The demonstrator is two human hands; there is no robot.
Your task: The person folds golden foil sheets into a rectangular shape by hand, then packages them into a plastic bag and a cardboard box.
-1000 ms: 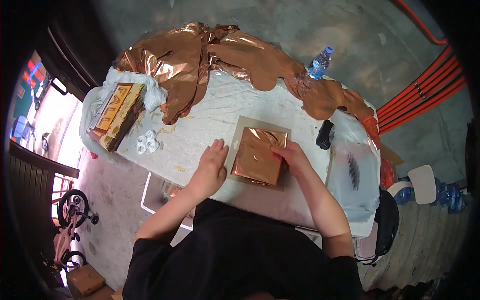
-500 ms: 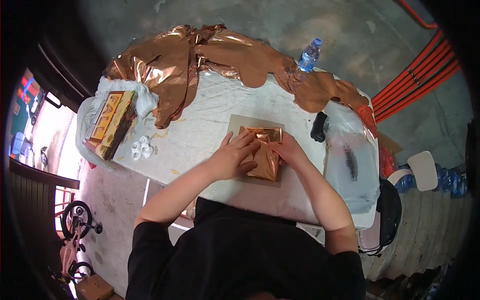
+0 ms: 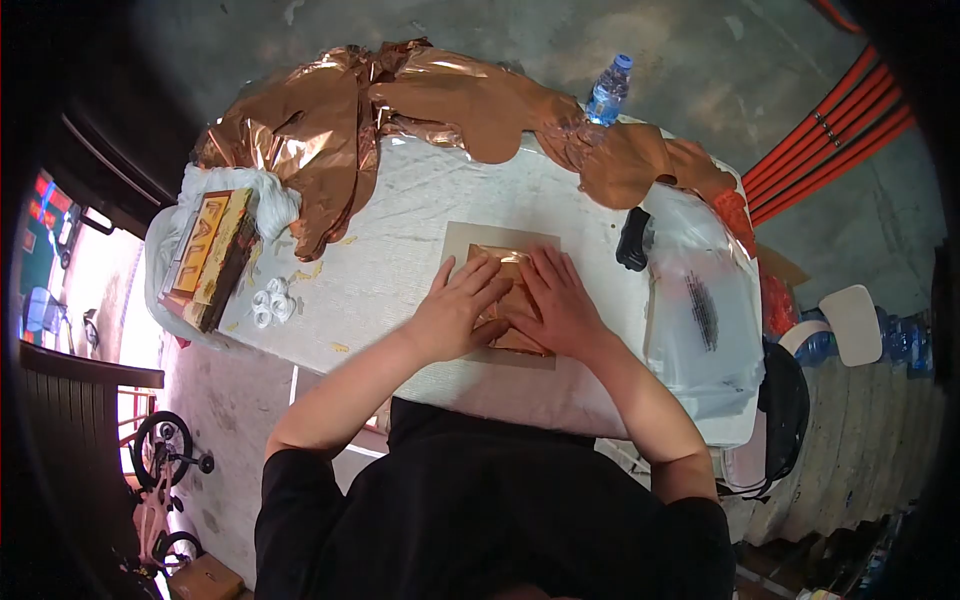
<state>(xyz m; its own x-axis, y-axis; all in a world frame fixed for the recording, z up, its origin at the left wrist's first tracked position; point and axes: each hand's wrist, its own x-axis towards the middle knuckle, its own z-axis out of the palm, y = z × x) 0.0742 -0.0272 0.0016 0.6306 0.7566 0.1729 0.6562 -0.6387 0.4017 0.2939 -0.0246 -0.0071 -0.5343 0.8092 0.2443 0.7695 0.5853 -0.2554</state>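
Observation:
A shiny copper-coloured foil packet [image 3: 517, 338] lies flat on a grey square board [image 3: 457, 238] near the table's front edge. My left hand [image 3: 468, 308] rests on the packet's left side with its fingers stretched out. Flat on the right side lies my right hand [image 3: 558, 305], its fingers extended toward the far edge. The two thumbs come close together over the middle. Much of the foil is covered by my hands, so whatever is beneath it stays hidden.
Large copper foil sheets [image 3: 330, 150] drape along the table's far edge, beside a water bottle [image 3: 609, 92]. Decorated signs [image 3: 205, 255] and white rings [image 3: 271, 303] lie left. A black object [image 3: 633, 240] and clear plastic bags [image 3: 705, 320] lie right.
My right hand has gone from gripping the foil's right edge to lying flat on top of it. My left hand stays spread on the left side. The whole view has shifted slightly.

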